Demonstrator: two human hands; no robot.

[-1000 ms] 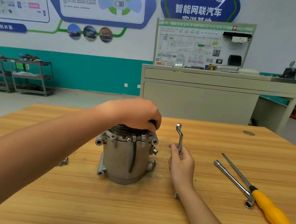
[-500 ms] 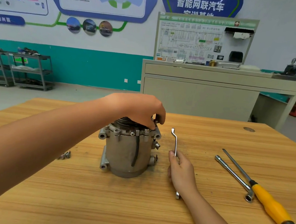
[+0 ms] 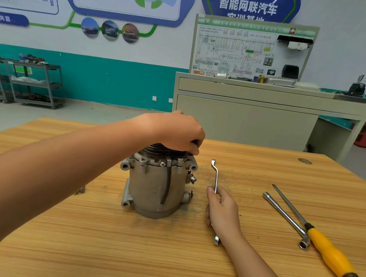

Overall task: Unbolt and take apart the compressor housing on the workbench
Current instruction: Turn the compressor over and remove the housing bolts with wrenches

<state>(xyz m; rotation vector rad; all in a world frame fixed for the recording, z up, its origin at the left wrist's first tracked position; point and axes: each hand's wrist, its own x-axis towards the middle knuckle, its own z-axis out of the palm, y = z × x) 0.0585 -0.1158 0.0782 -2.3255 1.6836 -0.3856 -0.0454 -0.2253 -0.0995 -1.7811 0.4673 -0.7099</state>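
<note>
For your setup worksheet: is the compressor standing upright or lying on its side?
Upright: the compressor stands on its round base on the workbench, the left hand gripping its top.

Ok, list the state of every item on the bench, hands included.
Compressor, upright on the bench, top gripped by left hand.
Left hand, curled over the compressor top.
Right hand, holds wrench.
Wrench, held mid-shaft, clear of the compressor.
Socket wrench, lying loose on the bench.
Screwdriver, lying beside it, untouched.
Small metal parts, loose on bench, partly hidden by left arm.
</note>
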